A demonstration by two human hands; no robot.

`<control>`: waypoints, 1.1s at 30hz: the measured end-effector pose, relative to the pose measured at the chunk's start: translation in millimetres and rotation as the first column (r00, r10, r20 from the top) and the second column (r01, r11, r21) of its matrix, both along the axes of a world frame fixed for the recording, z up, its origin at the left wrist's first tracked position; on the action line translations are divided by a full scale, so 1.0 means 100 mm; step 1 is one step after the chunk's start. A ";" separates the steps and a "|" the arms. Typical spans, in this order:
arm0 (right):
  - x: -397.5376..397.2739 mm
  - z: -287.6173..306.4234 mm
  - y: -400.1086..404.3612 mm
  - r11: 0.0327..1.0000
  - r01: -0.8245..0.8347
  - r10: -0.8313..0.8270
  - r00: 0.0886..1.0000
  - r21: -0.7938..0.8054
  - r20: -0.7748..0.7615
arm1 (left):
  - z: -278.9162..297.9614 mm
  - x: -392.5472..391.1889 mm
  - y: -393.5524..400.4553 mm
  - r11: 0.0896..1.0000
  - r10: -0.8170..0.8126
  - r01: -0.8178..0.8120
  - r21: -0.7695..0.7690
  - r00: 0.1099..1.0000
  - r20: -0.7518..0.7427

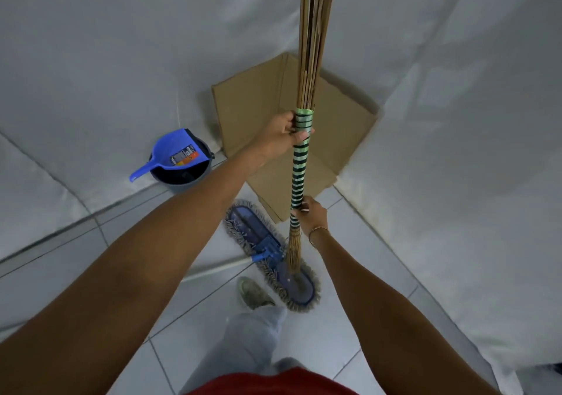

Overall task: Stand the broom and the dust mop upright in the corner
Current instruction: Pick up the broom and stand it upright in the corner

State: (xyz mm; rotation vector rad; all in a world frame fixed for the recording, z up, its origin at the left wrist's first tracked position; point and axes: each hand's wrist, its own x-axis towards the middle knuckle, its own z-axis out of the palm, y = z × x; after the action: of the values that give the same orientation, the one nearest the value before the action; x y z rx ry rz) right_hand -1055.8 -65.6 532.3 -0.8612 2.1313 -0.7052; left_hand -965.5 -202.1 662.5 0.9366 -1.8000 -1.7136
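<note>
Far left, a blue plastic dustpan rests across the rim of a grey round bucket against the white wall. Left hand clenched around the upper green-and-black banded wrap of the stick broom, held near upright, sticks pointing up. Blue fringed dust mop lies flat on the tiles below. Right hand grips the lower wrap. Brown cardboard box sits in the corner behind.

light: soft, even, diffuse; faint shadows
focus: slightly soft overall
edges: strong wide-angle bend
glare: none
</note>
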 end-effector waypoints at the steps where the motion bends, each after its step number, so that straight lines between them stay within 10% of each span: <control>1: -0.08 -0.01 -0.19 1.000 0.019 -0.019 1.000 -0.001 -0.003 | -0.01 -0.07 -0.19 1.000 0.002 -0.002 0.016 1.000 -0.014; 17: -1.12 0.09 -2.81 0.990 -0.134 0.135 0.990 -0.042 0.026 | 0.19 -1.00 -2.53 0.982 0.171 -0.171 -0.078 0.985 -0.004; 33: -2.96 -1.56 -6.26 0.918 -0.388 0.380 0.920 0.081 0.094 | -1.60 -2.61 -5.72 0.869 0.487 -0.493 -0.025 0.847 0.216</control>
State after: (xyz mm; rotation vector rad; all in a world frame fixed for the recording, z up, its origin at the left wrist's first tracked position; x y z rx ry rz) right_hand -1352.2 -691.9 375.9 -1.1379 1.8343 -0.4175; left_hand -1226.5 -774.3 502.5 1.4974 -1.4784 -1.3541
